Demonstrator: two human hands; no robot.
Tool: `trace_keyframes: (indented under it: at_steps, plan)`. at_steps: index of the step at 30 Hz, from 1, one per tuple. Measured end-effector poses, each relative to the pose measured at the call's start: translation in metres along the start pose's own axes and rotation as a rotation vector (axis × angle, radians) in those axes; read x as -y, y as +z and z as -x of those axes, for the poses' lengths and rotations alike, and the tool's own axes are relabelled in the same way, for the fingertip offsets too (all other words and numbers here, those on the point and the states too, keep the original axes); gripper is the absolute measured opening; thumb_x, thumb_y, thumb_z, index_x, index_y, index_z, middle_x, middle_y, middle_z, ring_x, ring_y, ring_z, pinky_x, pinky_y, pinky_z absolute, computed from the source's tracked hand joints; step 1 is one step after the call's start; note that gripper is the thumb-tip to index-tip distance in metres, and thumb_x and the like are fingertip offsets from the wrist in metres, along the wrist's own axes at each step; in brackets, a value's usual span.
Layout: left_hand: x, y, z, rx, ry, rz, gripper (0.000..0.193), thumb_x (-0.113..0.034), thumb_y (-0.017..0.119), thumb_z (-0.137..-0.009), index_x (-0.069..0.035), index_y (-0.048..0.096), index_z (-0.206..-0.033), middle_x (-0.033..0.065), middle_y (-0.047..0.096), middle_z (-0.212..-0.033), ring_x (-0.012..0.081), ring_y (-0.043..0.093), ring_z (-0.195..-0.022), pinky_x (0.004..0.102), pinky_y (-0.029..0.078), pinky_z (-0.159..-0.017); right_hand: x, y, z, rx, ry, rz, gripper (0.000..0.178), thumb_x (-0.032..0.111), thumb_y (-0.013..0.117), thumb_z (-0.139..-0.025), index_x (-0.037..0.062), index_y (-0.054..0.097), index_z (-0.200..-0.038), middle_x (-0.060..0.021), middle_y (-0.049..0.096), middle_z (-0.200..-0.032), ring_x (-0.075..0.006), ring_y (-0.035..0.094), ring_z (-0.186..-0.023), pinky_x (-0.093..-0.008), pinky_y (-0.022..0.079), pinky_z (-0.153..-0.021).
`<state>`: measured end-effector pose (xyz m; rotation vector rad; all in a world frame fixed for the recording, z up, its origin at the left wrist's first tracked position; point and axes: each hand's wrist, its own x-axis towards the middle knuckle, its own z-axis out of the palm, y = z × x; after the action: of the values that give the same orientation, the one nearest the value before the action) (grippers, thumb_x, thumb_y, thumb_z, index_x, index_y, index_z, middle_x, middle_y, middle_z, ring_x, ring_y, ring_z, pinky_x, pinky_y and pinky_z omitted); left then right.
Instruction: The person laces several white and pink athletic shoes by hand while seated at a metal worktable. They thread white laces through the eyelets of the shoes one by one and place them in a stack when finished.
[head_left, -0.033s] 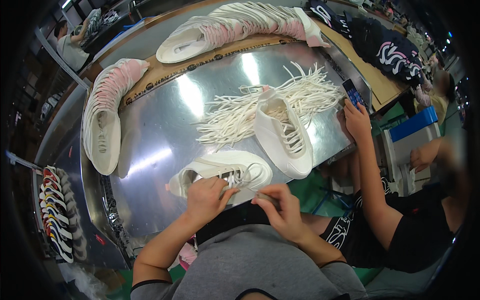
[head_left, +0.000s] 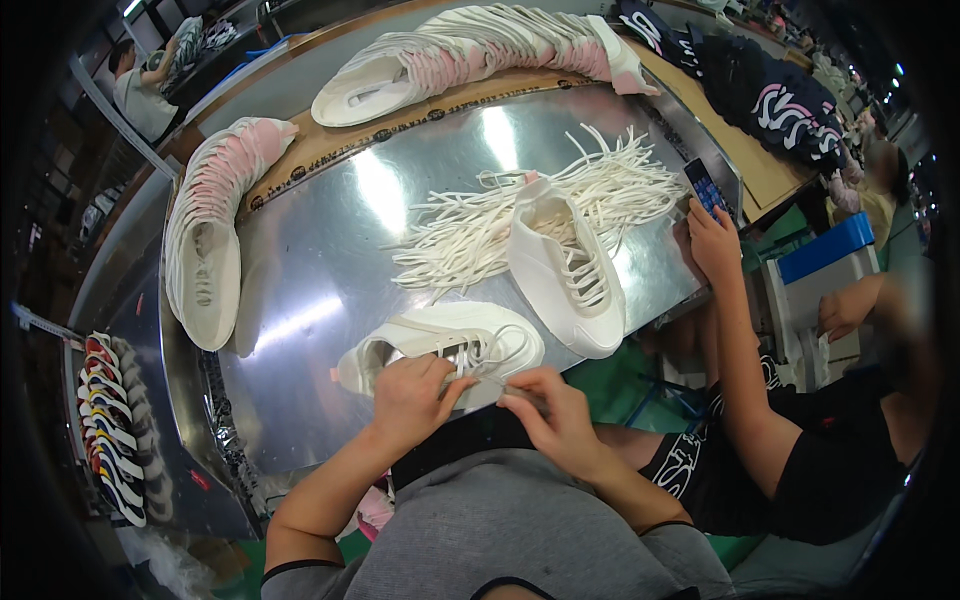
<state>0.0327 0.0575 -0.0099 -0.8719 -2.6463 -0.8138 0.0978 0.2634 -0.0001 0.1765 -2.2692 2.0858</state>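
A white shoe upper (head_left: 440, 318) lies on its side at the table's near edge, toe to the right, a loose white shoelace (head_left: 512, 347) looping over its eyelets. My left hand (head_left: 408, 397) is closed on the upper's near side by the lacing; its fingertips are partly hidden. Just right of it, my right hand (head_left: 558, 412) pinches what looks like the shoelace's end, close to the left thumb. A second white shoe (head_left: 572, 278), laced, rests beyond my right hand, its toe toward me. Behind it spreads a pile of loose white laces (head_left: 452, 243).
Nested white uppers with pink linings stand in a left row (head_left: 205, 245) and a far row (head_left: 365, 90) along the metal table (head_left: 300, 255). A person's hand (head_left: 714, 240) at the right holds a phone (head_left: 706, 190). Dark patterned pieces (head_left: 790, 115) lie at far right.
My right hand has shifted slightly left, closer to my left hand and the upper. The left hand, the upper and the other shoe stay in place.
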Motion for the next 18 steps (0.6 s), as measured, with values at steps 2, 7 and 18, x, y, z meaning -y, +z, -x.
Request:
trace_keyframes:
  at_steps: [2, 7, 18]
  plan:
    - [-0.001, 0.0, 0.001, 0.002, -0.002, 0.008, 0.026, -0.024, 0.08, -0.076, -0.006, 0.063, -0.078, 0.0093, 0.061, -0.068, 0.0294, 0.06, -0.06, 0.0382, 0.045, -0.054, -0.014, 0.007, 0.004, 0.048, 0.115, 0.129, 0.014, 0.011, 0.062, -0.096, -0.0006, 0.057, -0.103, -0.0155, 0.07, -0.087, -0.0207, 0.071, -0.081, -0.03, 0.053, -0.071]
    - [0.002, 0.001, 0.001, 0.003, 0.008, 0.002, 0.026, -0.025, 0.08, -0.076, -0.006, 0.062, -0.078, 0.0081, 0.059, -0.067, 0.0272, 0.06, -0.06, 0.0374, 0.045, -0.054, -0.025, 0.008, -0.003, 0.079, 0.128, 0.207, 0.014, 0.012, 0.059, -0.097, -0.0003, 0.056, -0.102, -0.0144, 0.07, -0.085, -0.0238, 0.071, -0.079, -0.0306, 0.053, -0.069]
    - [0.001, -0.002, 0.0, 0.031, -0.019, 0.054, 0.028, -0.025, 0.082, -0.073, -0.006, 0.062, -0.076, 0.008, 0.06, -0.066, 0.0279, 0.06, -0.059, 0.0376, 0.044, -0.053, -0.027, 0.011, -0.01, 0.096, 0.194, 0.178, 0.015, 0.014, 0.059, -0.097, -0.0005, 0.054, -0.098, -0.0124, 0.069, -0.08, -0.0231, 0.07, -0.073, -0.031, 0.052, -0.066]
